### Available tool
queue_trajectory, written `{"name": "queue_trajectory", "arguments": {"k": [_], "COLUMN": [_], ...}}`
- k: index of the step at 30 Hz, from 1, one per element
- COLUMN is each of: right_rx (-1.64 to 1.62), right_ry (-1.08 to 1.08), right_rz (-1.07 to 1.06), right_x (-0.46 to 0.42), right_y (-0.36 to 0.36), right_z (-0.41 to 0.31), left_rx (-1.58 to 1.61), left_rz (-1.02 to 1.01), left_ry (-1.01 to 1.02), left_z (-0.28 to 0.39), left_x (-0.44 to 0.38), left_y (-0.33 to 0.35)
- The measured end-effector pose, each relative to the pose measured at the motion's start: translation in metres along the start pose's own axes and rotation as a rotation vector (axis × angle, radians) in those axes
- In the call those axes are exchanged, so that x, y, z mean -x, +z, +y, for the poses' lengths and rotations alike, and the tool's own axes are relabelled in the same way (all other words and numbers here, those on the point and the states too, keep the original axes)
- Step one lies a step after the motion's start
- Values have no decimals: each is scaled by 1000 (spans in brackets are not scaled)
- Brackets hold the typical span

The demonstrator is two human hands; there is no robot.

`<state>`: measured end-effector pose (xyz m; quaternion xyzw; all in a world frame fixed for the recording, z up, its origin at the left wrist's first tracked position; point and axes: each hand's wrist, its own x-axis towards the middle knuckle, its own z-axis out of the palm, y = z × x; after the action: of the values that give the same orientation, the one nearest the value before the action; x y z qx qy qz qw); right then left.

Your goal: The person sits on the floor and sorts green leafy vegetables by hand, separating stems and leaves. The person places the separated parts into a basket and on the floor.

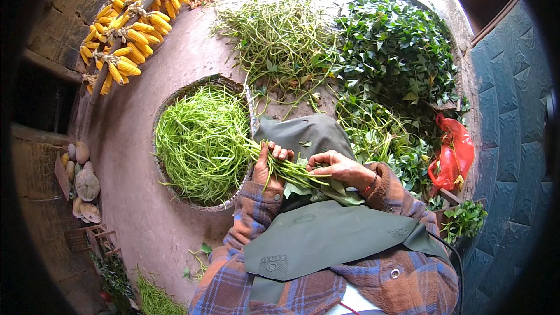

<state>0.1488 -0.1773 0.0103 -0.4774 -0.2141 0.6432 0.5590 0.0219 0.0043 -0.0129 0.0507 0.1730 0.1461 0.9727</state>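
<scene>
My left hand [266, 167] is wrapped around a bundle of green leaf stems [291, 171] over my lap. My right hand [343, 168] has its thumb and forefinger pinched at the near ends of the same stems; the exact contact is partly hidden. Beneath the hands, several loose green leaves [345, 193] lie on the dark rubber apron [323, 232]. Left of my left hand stands a round woven basket [252, 109] heaped with stripped green stems [203, 142]. The bundle's far end reaches the basket's right rim.
Tangled vines [284, 39] lie ahead, with a leafy green heap [393, 48] beside them. More leafy vines [385, 135] and a red plastic bag [453, 153] are at right. Corn cobs [131, 37] hang from a pole, and pumpkins [87, 183] sit along the left wall.
</scene>
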Motion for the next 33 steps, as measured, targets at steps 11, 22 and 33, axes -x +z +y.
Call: {"name": "queue_trajectory", "arguments": {"k": [11,22,33], "right_rx": [202,-51,360], "right_ry": [-153,-405,-375], "right_rz": [207,625,677], "right_x": [5,-12,49], "right_y": [-8,-5,-36], "right_z": [-3,12,-37], "left_rx": [-262,-103,-115], "left_rz": [139,136,170], "left_ry": [-61,-56,72], "left_z": [2,-13,3], "left_x": [3,3,5], "left_y": [-16,-4,-13]}}
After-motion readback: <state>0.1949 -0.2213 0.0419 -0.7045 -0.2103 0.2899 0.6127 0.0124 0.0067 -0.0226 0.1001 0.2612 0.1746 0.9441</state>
